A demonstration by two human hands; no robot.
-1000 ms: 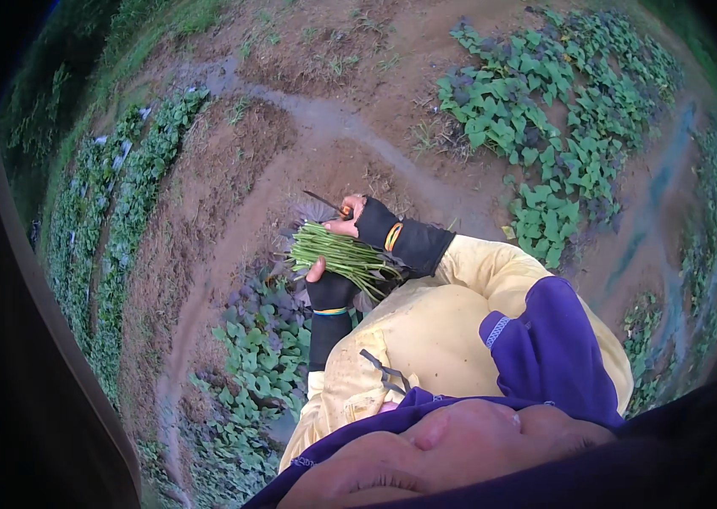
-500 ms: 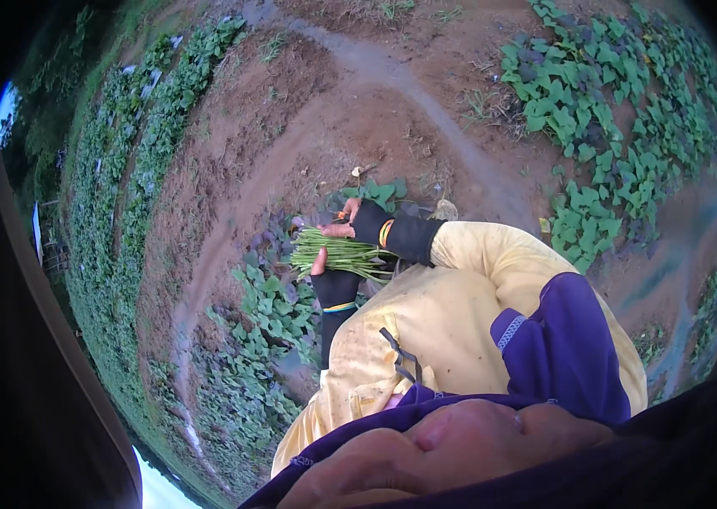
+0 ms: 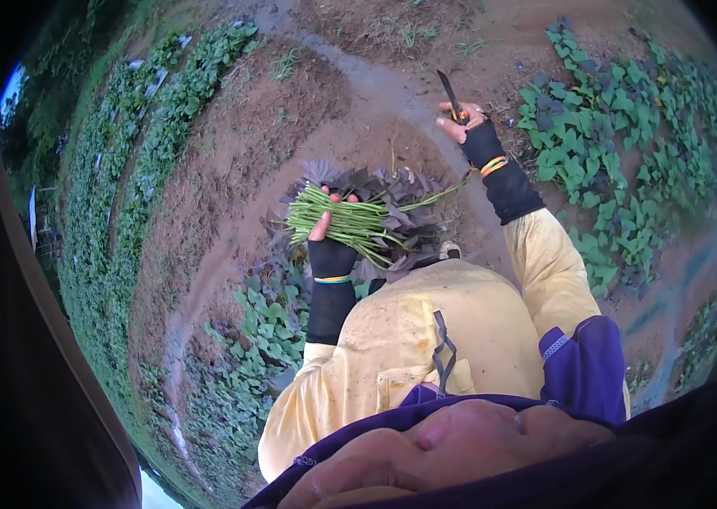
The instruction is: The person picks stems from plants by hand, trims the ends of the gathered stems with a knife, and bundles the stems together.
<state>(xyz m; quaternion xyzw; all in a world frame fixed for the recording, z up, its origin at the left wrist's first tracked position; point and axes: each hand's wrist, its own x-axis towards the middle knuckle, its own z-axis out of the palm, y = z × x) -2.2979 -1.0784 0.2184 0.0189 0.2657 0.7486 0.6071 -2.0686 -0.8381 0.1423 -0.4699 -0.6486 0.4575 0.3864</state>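
In my left hand [image 3: 331, 251], closed around the stems, is a thick bunch of green leafy vine cuttings [image 3: 358, 224]. Their cut ends point left and dark purple-green leaves spread out on the right side. One longer stem sticks out of the bunch to the right. Up and to the right, apart from the bunch, my right hand [image 3: 470, 127] grips a small knife [image 3: 449, 92] with a dark blade and some orange at the handle. The blade points up and away. Dark fingerless sleeves cover both wrists, with coloured bands around them.
Leafy green plants [image 3: 600, 127] grow in a bed at the right. Long planted rows [image 3: 108, 212] run down the left side. More low vines [image 3: 272, 314] lie beside my left forearm. A greyish track [image 3: 384, 85] crosses the brown soil ahead.
My right hand has moved away from the bunch, up and to the right, and the knife now shows clearly. The bunch's purple leaves have come into view; my left hand still holds it.
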